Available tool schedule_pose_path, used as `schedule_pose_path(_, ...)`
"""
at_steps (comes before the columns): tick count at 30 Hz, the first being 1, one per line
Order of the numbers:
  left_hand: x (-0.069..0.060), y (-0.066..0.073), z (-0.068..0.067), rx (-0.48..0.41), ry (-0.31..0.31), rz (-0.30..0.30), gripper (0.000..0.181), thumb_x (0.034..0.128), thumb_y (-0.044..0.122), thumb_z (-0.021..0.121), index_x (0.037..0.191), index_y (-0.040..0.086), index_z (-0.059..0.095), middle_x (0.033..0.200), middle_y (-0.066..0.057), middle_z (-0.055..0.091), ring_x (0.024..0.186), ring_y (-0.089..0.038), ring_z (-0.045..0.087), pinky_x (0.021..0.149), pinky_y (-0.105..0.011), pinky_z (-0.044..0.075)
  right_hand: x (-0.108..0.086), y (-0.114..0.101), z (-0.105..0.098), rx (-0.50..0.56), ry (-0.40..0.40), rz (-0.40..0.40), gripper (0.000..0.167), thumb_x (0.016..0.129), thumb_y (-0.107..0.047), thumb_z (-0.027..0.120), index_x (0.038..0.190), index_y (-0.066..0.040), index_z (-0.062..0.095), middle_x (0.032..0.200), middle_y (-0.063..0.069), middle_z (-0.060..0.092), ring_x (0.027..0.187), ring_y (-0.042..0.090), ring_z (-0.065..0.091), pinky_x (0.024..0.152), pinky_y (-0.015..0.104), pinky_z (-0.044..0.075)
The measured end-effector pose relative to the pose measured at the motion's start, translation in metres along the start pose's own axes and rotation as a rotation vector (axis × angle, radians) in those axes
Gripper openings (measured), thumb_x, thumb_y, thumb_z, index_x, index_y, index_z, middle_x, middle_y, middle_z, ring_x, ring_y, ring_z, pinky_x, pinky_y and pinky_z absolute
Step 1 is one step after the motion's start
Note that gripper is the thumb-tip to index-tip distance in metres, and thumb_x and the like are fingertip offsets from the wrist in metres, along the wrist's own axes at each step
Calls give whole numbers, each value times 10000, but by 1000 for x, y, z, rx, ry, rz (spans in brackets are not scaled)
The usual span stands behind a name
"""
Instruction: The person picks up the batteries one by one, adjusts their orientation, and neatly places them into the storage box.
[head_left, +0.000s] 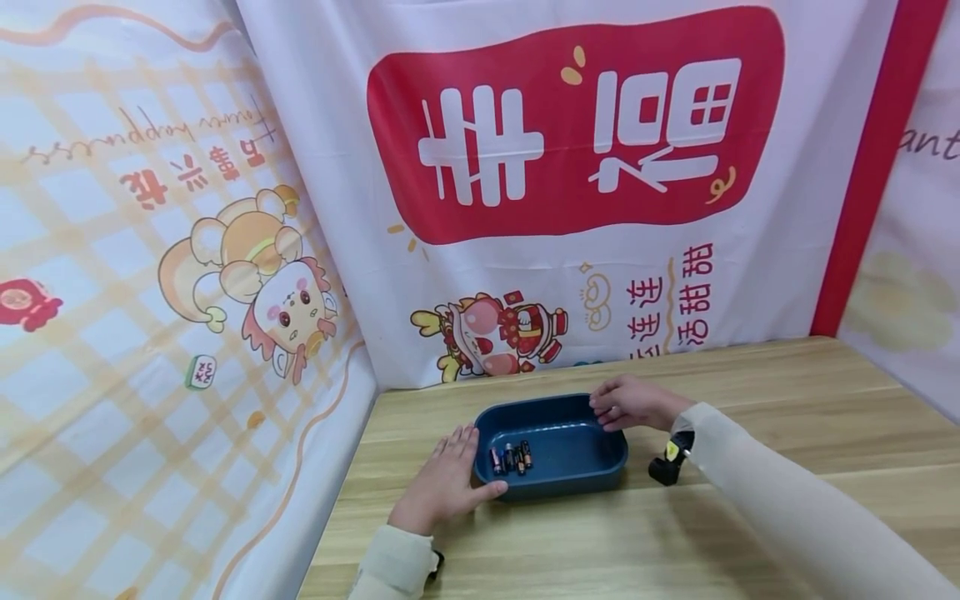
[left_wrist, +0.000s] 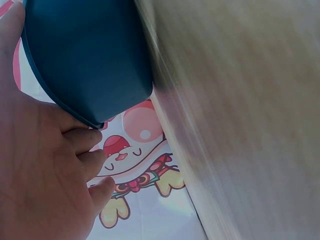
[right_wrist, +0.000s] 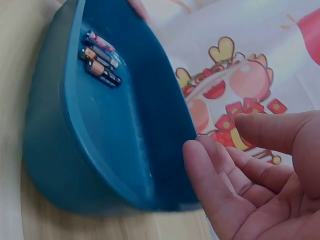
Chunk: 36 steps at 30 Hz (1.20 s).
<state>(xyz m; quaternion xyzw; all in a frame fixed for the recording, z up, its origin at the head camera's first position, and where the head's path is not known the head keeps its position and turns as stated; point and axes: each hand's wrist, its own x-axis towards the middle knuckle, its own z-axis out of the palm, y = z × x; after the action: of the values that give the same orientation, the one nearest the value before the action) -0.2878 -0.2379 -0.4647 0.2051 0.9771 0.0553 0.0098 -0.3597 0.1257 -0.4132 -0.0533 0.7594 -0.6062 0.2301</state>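
Bin: a deep blue-teal tub (head_left: 573,450), longer than wide, with rounded corners, smooth plain walls, a thin rim and a slight shine on its floor; it stands upright on the wooden counter (head_left: 570,550), between the two hands, near the printed cloth (head_left: 750,267) at the back.
Batteries: small cylinders (head_left: 519,460) lying on their sides in the tub, side by side in a tight cluster at its left end; some have dark bodies with copper-coloured ends, and one shows silver and pink.
Tub count: one.
Battery count: four can be made out; they lie so close that an exact number is hard to be sure of.
Hand count: two, each coming from a pale sleeve.
Left hand: this hand (head_left: 446,482) rests against the tub's left end, thumb spread well away from the other fingers and lying along the near rim, the rest lying at the end wall.
Right hand: this hand (head_left: 632,403) is at the far right corner of the tub, fingers loosely bent by the rim, thumb apart from them; whether they press on the rim, I cannot tell.
Wrist gear: two black devices, one below each cuff, the right one (head_left: 666,468) bearing a yellow mark.
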Motion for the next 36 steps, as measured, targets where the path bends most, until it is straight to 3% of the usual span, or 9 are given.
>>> schedule_pose_path(6,-1,1,-1,1,-3,1,1075,830,827,359,1561,66,154,1608,-90,146,1468,-274,108,1161,-481,127,-11,4,-20,4,-13,-3,407,983,-126,575,1291,120,473,1145,259,579,925,284,634,836,430,551)
schedule_pose_path(18,-1,2,-2,-9,4,13,1065,844,805,383,1554,41,168,1604,-109,156,1466,-289,109,1160,-488,130,-28,23,-43,0,28,7,332,972,-97,585,1223,110,519,1047,200,603,901,285,643,806,425,563)
schedule_pose_path(36,-1,0,1,0,13,12,1059,847,809,363,1555,48,161,1606,-99,144,1466,-281,114,1162,-472,125,-63,49,-85,-15,50,19,394,954,-89,598,1242,153,483,1014,160,609,920,294,639,850,452,543)
